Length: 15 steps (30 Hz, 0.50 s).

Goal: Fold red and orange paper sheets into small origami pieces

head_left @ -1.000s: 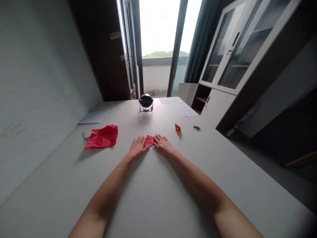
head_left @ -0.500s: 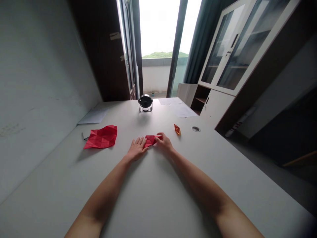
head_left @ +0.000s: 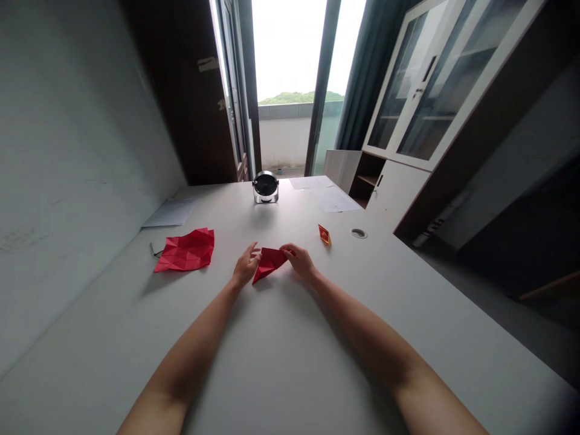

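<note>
A small folded red paper (head_left: 268, 263) is lifted off the grey table (head_left: 290, 338) between my two hands, its lower point hanging toward me. My right hand (head_left: 299, 261) pinches the paper's right corner with curled fingers. My left hand (head_left: 246, 266) is at the paper's left edge, fingers bent and touching it. A larger creased red sheet (head_left: 185, 249) lies flat on the table to the left. A small red and gold folded piece (head_left: 324, 235) sits to the right of my hands.
A small round desk fan (head_left: 265, 186) stands at the table's far end. White papers (head_left: 333, 198) lie at the far right, another sheet (head_left: 171, 212) by the left wall. A cable hole (head_left: 359, 233) is at right. A glass-door cabinet (head_left: 421, 103) stands beyond.
The small red paper lay flat under both palms; my right hand lifted its corner, and now both hands hold it raised off the table, unfolded into a larger triangle.
</note>
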{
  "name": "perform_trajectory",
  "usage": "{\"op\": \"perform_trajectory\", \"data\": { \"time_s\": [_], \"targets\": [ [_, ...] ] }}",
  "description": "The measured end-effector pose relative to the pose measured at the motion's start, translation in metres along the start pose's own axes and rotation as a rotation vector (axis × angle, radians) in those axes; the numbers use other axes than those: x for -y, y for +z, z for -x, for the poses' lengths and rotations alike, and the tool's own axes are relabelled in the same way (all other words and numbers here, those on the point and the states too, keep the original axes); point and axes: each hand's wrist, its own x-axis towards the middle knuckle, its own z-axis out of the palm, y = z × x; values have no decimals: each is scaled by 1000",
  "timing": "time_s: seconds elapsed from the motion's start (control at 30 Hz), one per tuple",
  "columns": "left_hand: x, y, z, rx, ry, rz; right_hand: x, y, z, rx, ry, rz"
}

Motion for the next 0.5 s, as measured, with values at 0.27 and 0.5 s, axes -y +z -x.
{"op": "perform_trajectory", "data": {
  "time_s": [0.27,0.5],
  "targets": [
    [0,2,3,47,19,128,3,2,3,41,-3,45],
    [-8,1,7,60,87,-72,17,1,6,88,-138,360]
  ]
}}
